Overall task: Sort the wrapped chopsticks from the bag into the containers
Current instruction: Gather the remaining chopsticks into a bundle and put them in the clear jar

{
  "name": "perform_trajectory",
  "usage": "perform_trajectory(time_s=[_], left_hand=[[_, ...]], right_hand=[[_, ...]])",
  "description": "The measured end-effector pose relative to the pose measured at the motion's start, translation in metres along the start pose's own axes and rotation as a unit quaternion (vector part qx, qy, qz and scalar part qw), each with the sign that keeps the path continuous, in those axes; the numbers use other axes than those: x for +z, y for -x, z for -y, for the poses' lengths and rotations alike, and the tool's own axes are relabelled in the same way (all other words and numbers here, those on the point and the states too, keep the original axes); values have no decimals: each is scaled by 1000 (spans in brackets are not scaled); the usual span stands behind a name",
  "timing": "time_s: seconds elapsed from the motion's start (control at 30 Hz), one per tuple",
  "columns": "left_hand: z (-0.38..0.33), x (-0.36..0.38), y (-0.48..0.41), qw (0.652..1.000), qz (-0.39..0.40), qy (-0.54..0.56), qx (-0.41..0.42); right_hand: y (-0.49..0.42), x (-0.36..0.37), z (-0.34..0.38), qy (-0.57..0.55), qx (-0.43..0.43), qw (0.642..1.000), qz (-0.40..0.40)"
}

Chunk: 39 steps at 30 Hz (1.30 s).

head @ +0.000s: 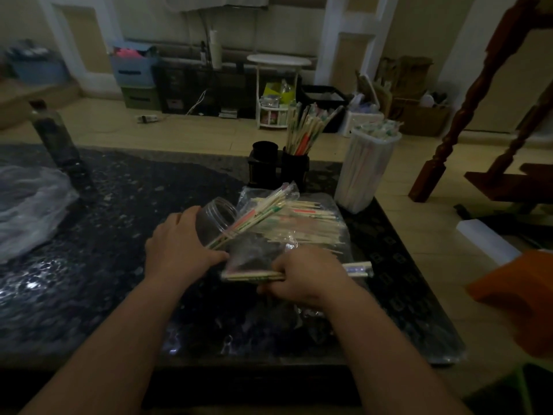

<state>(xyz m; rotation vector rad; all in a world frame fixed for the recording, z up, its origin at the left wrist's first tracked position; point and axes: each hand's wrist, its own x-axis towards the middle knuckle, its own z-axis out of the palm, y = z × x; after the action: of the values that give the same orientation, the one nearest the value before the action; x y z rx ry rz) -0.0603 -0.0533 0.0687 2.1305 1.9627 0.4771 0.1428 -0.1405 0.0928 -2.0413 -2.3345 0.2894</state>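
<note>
A clear plastic bag (302, 226) of wrapped chopsticks lies on the dark table (113, 235) just beyond my hands. My left hand (182, 244) grips a clear jar (217, 220) lying on its side, with a few wrapped chopsticks (254, 217) poking out of its mouth. My right hand (302, 274) holds a small bundle of wrapped chopsticks (254, 276) flat near the table's front. Behind the bag, a black holder (294, 169) stands with several chopsticks upright in it, and a tall clear container (366, 172) is packed full of wrapped chopsticks.
An empty black cup (264, 151) adjoins the black holder. A crumpled clear plastic bag (27, 208) lies at the far left, with a dark bottle (57, 142) behind it. An orange object (517, 298) and a wooden stair post (457, 121) are on the right.
</note>
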Motion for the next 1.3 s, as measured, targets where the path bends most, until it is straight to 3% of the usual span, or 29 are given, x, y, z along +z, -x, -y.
perform_trajectory(time_s=[0.1,0.2,0.33,0.43,0.5,0.7,0.77,0.87,0.97,1.1,1.3], left_hand=[[1,0,0,1000,0,-3,-2],[3,-2,-1,1000,5,6,7],[2,1,2,1000,-9,3,15],[1,1,3,1000,-10,11,7],[1,1,3,1000,-16,7,11],[-3,3,2,998,-28,-55,-24],[-4,3,3,997,-27,-65,-23],[-5,3,3,996,-23,-78,-21],[-5,4,3,996,-29,-84,-13],[-6,3,4,995,-25,-92,-11],[-7,3,3,997,-20,-67,12]], right_hand=[[2,-16,4,24,-48,996,-66],[1,-16,5,68,-78,973,-206],[-9,-4,0,19,-117,886,-449],[-15,2,-5,-34,-153,829,-537],[-14,1,-5,-67,-141,822,-548],[-16,5,-3,-211,7,824,-526],[-16,1,-3,-341,38,788,-511],[-14,-9,-2,-522,79,701,-480],[-17,-9,-3,-621,109,624,-462],[-18,-8,0,-641,118,602,-461],[-17,-9,2,-649,114,616,-432]])
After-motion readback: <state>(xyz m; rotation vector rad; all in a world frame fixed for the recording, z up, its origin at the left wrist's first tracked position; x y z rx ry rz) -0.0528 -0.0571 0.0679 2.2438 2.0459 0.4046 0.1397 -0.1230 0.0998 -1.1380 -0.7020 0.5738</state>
